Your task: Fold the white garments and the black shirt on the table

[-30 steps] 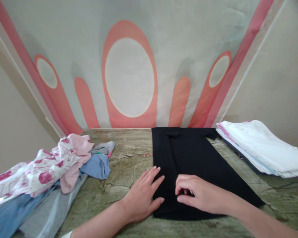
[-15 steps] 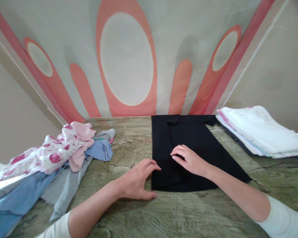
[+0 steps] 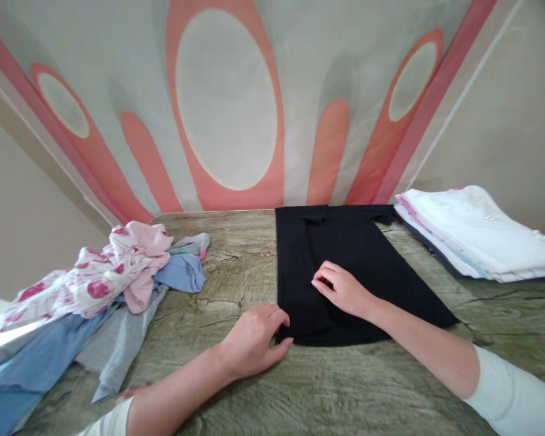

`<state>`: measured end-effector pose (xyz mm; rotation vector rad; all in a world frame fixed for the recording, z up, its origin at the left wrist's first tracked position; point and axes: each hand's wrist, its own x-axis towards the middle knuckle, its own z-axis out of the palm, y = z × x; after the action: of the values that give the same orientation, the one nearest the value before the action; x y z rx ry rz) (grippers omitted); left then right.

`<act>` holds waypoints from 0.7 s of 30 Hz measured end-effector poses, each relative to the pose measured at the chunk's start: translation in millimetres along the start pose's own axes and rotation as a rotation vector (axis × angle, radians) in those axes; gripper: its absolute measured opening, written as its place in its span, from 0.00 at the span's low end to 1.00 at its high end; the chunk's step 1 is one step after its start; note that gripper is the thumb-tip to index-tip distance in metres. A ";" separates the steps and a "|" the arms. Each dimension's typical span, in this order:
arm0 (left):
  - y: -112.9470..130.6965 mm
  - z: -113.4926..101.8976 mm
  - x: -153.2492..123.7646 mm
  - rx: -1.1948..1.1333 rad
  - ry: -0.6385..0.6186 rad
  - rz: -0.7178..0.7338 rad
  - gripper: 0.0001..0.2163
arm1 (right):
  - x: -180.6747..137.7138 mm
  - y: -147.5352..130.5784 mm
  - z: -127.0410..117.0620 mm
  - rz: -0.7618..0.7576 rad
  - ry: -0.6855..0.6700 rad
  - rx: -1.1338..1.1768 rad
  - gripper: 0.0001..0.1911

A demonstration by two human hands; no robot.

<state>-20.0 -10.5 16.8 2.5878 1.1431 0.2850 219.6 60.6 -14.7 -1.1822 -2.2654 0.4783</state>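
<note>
A black T-shirt (image 3: 354, 254) lies on the wood-patterned table, its left side folded over in a straight strip with a sleeve end near the top. My left hand (image 3: 257, 339) is at the shirt's lower left corner, thumb and fingers curved with a gap between them. Over the middle of the shirt, my right hand (image 3: 343, 287) has its thumb and fingertips drawn together in a pinch. No cloth is seen raised between them. Whether the right fingertips touch the fabric is hard to tell.
A loose heap of clothes (image 3: 104, 278), pink, white, blue and grey, lies on the left of the table (image 3: 236, 266). On the right sits a stack of folded clothes (image 3: 490, 236), white on top, close to the shirt's right sleeve. A patterned wall covering (image 3: 227, 109) rises behind.
My left hand has come down to the shirt's lower left corner, its thumb and fingers nearer each other. The right hand's fingers have closed into a pinch. The view has shifted slightly.
</note>
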 end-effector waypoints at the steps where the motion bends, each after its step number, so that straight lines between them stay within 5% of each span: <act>1: 1.3 0.7 -0.2 0.024 0.011 -0.009 0.06 | 0.0 -1.0 -0.1 -0.003 -0.005 -0.009 0.09; 12: 8.5 5.4 1.7 0.163 0.052 0.067 0.06 | -5.2 -15.1 -6.4 -0.030 -0.129 -0.004 0.07; 21: 3.6 6.6 3.2 0.253 0.118 0.353 0.07 | -69.5 -9.2 -47.1 -0.022 -0.305 0.122 0.03</act>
<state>-13.5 -11.7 12.1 3.0319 0.7934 0.3964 275.1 0.8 7.1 -1.0818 -2.4585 0.8240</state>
